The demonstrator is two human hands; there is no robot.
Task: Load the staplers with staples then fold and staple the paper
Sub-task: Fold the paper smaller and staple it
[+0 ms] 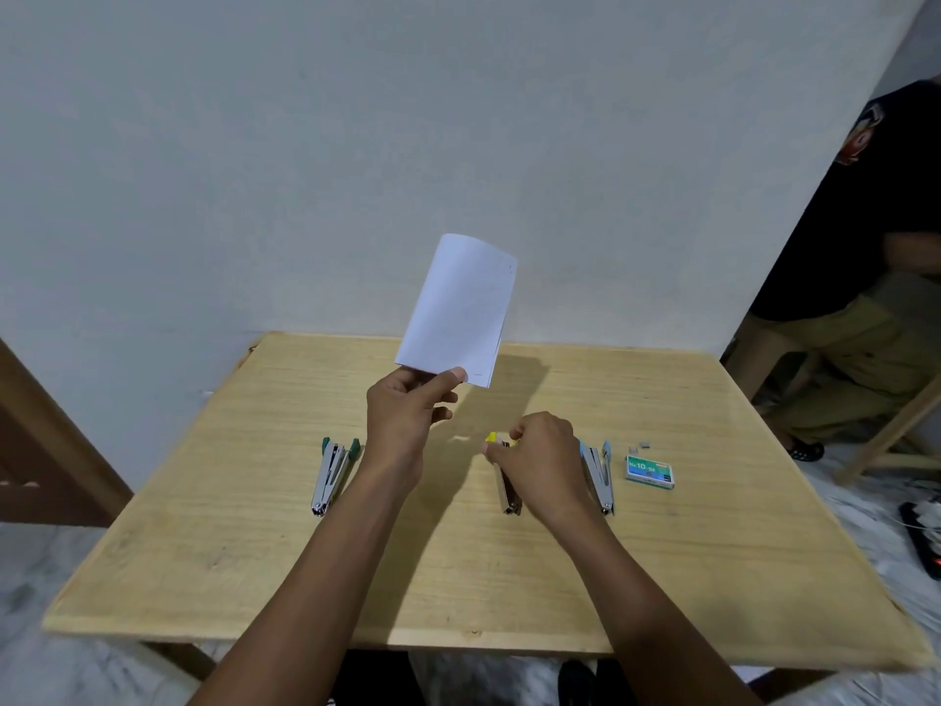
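My left hand (407, 410) pinches the bottom edge of a folded white paper (458, 308) and holds it upright above the wooden table (254, 552). My right hand (540, 450) curls its fingers round the yellow-tipped stapler (506, 494), which lies on the table in the middle. A green stapler (333, 473) lies open to the left. A blue stapler (600, 473) lies just right of my right hand. Further right are a green staple box (649, 471) and a few loose staples (641, 441).
A white wall stands right behind the table. A person in a black shirt (865, 247) sits at the right, beside a wooden frame (886, 440). A dark object (924, 537) lies on the floor at the right edge. A brown door edge (30, 450) is at the left.
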